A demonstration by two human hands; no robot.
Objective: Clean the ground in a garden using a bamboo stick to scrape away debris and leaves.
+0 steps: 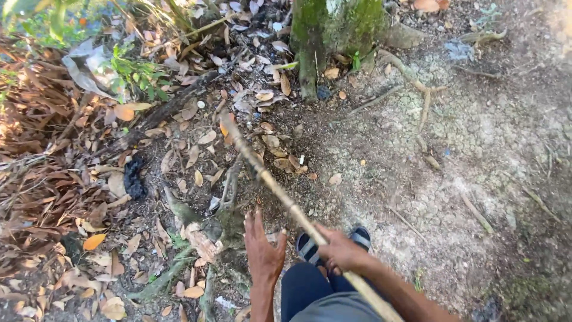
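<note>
A single head-worn camera looks steeply down from standing height at bare ground [476, 155] strewn with dry leaves, facing a mossy tree trunk [333, 30] at the top edge (the wearer's own forearms and legs enter from the bottom, close to the lens)

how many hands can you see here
2. The left hand is spread open, reaching toward the mossy roots low in the middle. The right hand, just right of it, grips a long wooden stick.
</note>
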